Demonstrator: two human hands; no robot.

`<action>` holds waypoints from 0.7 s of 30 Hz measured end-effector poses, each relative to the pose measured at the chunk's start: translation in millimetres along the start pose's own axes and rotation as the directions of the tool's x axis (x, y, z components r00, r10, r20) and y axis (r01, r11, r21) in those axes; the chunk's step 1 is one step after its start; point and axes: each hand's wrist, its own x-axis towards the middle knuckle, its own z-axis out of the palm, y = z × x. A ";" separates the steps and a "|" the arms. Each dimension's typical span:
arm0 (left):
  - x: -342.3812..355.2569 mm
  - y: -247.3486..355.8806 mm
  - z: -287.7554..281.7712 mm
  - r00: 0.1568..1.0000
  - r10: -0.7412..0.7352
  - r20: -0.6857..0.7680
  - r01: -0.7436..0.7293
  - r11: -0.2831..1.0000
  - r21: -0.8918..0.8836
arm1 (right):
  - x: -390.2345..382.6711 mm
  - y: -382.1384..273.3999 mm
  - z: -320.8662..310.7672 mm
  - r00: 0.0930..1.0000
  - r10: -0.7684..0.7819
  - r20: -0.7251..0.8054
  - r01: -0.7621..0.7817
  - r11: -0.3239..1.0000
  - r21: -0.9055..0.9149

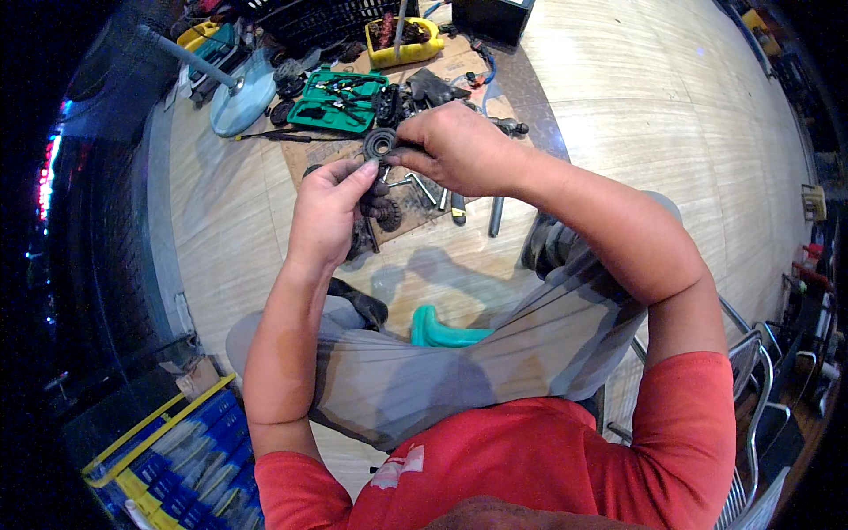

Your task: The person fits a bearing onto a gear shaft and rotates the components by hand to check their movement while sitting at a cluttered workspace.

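Observation:
Between both hands is a dark grey ring-shaped part [381,143] with a hole in its middle. My left hand [340,203] pinches its lower left edge, thumb raised toward the ring. My right hand [455,146] grips its right side with curled fingers. Below them on the brown cardboard [409,221] lie metal bolts and hex keys [422,191], a dark toothed part [387,214], a yellow-black tool handle [458,209] and a dark bar [496,216]. An open green tool case [338,99] sits just beyond the hands.
A yellow container [403,55], black crate [314,22] and black box [491,19] stand behind. A light blue stand [243,110] is left. A green object [446,333] is under my legs. A yellow-blue organizer [177,455] is lower left; metal chairs [751,371] are right.

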 end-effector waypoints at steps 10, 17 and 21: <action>-1.0 -0.7 0.4 0.997 0.075 -0.025 -0.074 0.997 0.032 | -0.8 2.0 -0.5 0.998 0.038 0.055 -0.045 0.990 0.136; -0.6 -1.0 -0.7 0.994 -0.069 0.087 0.071 0.997 -0.012 | -1.1 0.6 -3.8 0.995 0.059 0.075 -0.062 0.997 0.037; -0.1 -1.2 0.0 0.991 -0.085 0.100 0.093 0.992 -0.080 | -0.6 1.3 -7.2 0.997 0.050 0.061 -0.052 0.999 0.017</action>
